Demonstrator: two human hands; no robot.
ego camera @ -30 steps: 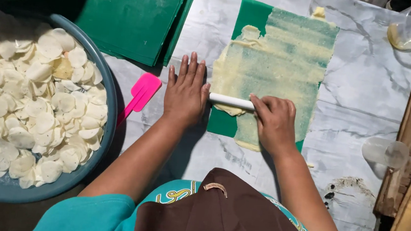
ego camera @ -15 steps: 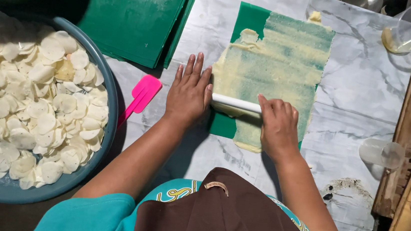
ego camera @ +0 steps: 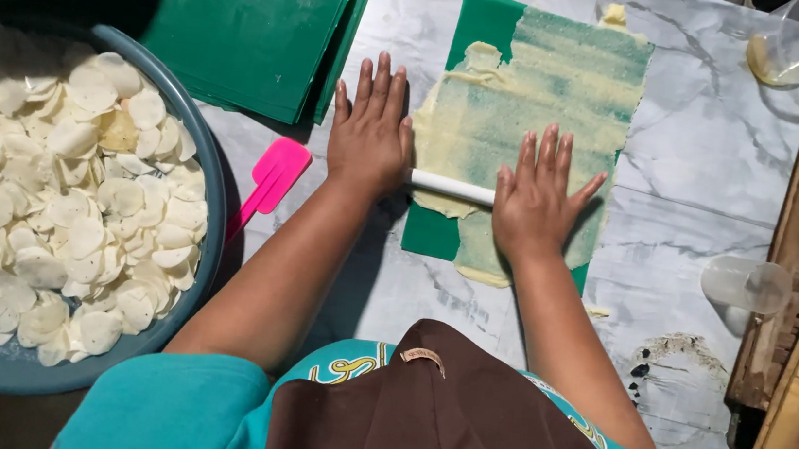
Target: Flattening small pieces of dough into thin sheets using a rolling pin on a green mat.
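On the marble table (ego camera: 717, 177), both palms flat across a white rolling pin (ego camera: 452, 188).
Left hand (ego camera: 369, 134) and right hand (ego camera: 539, 199) press open-fingered, gripping nothing, spreading even weight over the thin yellow dough (ego camera: 538, 101) on its green sheet (ego camera: 483, 18).

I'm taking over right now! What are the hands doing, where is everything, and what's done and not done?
Left hand: flat and open, palm on the left end of the white rolling pin.
Right hand: flat and open, on the pin's right end.
The pin lies across the thin yellow dough, which is spread on a green sheet on the marble-pattern table.
Nearby: pink spatula left of the hands, blue bowl full of pale round slices, stack of green sheets.
Done: dough rolled thin over most of the sheet.
Left: edges look ragged, and bare green shows at the left corners.
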